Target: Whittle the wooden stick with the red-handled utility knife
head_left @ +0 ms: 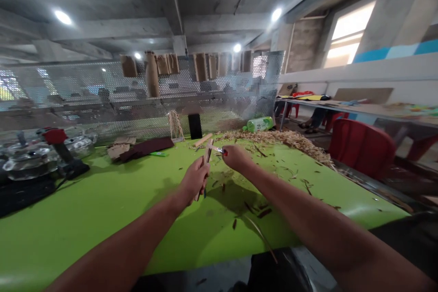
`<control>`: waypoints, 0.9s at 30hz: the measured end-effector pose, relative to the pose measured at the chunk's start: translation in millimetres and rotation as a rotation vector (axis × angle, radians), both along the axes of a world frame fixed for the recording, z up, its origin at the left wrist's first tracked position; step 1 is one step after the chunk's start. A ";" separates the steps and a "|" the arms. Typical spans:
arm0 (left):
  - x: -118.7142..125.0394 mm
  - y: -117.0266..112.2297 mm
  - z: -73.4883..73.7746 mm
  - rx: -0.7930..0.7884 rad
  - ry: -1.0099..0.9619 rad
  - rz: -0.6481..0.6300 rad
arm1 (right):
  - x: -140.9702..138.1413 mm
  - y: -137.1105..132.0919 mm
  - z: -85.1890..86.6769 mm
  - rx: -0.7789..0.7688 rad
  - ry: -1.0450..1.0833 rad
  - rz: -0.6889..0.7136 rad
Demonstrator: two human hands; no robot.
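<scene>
My left hand (195, 178) is closed around a narrow strip of wood (208, 149), which stands tilted above the green table. In my right hand (236, 157) is a small knife (219, 149) with a short metal blade; a bit of red handle shows at the fist. The blade reaches the upper part of the wood strip, where a pale sliver seems to curl. Dark shavings (253, 210) and a long thin peel lie on the table below my hands. Another pale wood stick (202, 140) lies just beyond the strip.
A heap of wood shavings (290, 139) lines the back right edge, near a green bottle (260, 123). A black phone-like slab (195, 126) leans at the back. Glass pots (30, 159) and a red-and-black power tool (58, 141) stand left. A red chair (362, 148) is at right.
</scene>
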State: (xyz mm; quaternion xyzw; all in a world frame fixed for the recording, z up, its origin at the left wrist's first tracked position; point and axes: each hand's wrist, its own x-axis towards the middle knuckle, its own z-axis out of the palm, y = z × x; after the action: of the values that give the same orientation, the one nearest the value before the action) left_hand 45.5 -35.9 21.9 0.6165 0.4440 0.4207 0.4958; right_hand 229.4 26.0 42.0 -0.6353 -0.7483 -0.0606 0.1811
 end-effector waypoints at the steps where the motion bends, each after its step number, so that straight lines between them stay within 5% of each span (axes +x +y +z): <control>1: 0.6 -0.5 0.8 0.000 0.006 0.007 | -4.6 -3.5 -0.7 -0.005 -0.021 0.018; 16: 8.3 -15.0 18.3 -0.038 0.083 0.042 | -10.1 -5.1 -0.6 0.025 -0.117 0.011; 23: 11.3 -33.3 17.3 0.039 0.051 -0.140 | 60.5 31.4 1.4 -0.174 0.155 -0.336; 27: 7.0 -24.8 13.6 -0.013 -0.009 -0.144 | 82.1 37.7 3.2 -0.124 0.189 -0.388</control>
State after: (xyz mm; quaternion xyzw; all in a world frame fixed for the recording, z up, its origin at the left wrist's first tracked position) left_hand 52.5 -60.7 35.5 0.6418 0.3992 0.3838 0.5305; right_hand 311.5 63.7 45.2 -0.7802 -0.5939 0.0116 0.1959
